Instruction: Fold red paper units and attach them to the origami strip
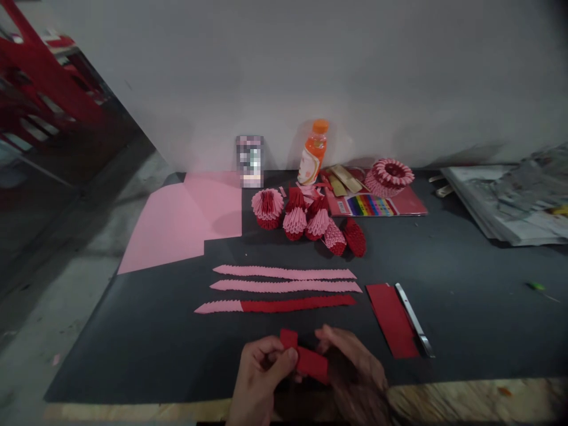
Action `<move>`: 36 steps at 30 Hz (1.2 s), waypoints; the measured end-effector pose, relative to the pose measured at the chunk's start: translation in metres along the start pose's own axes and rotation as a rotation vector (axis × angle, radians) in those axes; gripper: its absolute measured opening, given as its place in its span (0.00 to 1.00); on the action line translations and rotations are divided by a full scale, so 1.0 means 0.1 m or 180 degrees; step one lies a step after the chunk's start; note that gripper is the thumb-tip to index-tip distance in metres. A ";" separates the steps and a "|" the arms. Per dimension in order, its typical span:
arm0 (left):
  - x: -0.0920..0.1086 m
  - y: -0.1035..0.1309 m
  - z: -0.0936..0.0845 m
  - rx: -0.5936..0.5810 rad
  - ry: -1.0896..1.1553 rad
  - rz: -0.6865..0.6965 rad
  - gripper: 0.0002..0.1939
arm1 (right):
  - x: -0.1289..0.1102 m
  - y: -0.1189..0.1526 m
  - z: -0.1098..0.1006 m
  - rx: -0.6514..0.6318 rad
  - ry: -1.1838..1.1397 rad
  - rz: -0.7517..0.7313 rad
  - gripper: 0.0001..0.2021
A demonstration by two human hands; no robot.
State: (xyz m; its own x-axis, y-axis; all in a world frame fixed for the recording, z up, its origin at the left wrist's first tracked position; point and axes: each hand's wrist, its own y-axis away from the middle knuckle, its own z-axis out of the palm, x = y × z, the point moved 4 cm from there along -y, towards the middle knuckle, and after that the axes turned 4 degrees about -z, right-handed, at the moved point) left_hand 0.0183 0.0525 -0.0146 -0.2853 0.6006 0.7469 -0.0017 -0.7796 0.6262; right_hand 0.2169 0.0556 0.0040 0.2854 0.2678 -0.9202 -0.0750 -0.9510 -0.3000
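Observation:
Near the front edge of the table, my left hand (266, 376) pinches a folded strip of red paper (313, 364) between thumb and fingers. One short end of the strip stands up, and the longer part slants off to the right. Just right of it is my right hand (355, 353), fingers loosely bent and apart from the paper; dark hair hides its lower part. Beyond the hands lie a pink-and-red folded paper chain (288, 305) and two pink chains (284, 273). A stack of red paper strips (390, 319) rests at right beside a silver utility knife (415, 319).
Several pink-and-red folded paper pieces (294, 222) stand farther back. Behind are an orange drink bottle (313, 152), a blurred-out upright object (251, 161) and a round paper piece (389, 176) on a red packet (412, 204). Pink sheets (177, 222) lie left, stacked papers (501, 219) right.

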 end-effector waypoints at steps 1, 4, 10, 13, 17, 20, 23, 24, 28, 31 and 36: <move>0.00 -0.01 0.01 0.0004 -0.0019 -0.0051 0.29 | 0.00 -0.02 0.00 -0.0162 -0.0037 -0.0093 0.20; 0.01 -0.03 0.05 -0.0026 -0.0130 -0.0168 0.32 | 0.00 -0.05 0.01 -0.0501 -0.0099 -0.0182 0.17; 0.03 -0.03 0.06 -0.0141 -0.0412 -0.0232 0.30 | -0.07 -0.11 0.00 -0.0601 -0.0077 0.0100 0.07; -0.02 -0.05 0.02 -0.0130 -0.0632 -0.0058 0.28 | -0.12 -0.13 0.04 -0.0543 -0.0042 0.0366 0.04; -0.15 -0.08 -0.05 -0.0104 -0.0707 0.0102 0.26 | -0.12 -0.13 0.11 -0.0278 0.0038 0.0537 0.05; -0.19 -0.07 -0.07 -0.0103 -0.0800 0.0246 0.24 | -0.11 -0.11 0.13 -0.0101 0.0109 0.0524 0.02; -0.16 -0.04 -0.05 -0.0082 -0.0919 0.0397 0.21 | -0.11 -0.11 0.13 0.0029 0.0155 0.0551 0.01; -0.14 -0.03 -0.04 -0.0072 -0.0947 0.0436 0.20 | -0.12 -0.11 0.13 0.0096 0.0178 0.0568 0.02; 0.01 0.03 0.04 0.0100 -0.1236 0.0848 0.13 | -0.15 -0.09 0.15 0.0304 0.0244 0.0644 0.03; 0.07 0.12 0.11 0.0481 -0.1592 0.1315 0.12 | -0.17 -0.04 0.16 0.0486 0.0253 0.0722 0.04; 0.00 0.22 0.16 0.1129 -0.1760 0.1670 0.12 | -0.20 0.05 0.21 0.0227 0.0404 0.0696 0.03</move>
State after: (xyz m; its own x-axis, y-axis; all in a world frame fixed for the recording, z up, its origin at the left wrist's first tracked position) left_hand 0.0335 0.0384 0.0028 0.3458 0.2482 0.9049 0.3281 -0.9355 0.1312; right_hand 0.1909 0.0484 0.0158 0.3724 0.0311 -0.9276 -0.2140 -0.9696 -0.1184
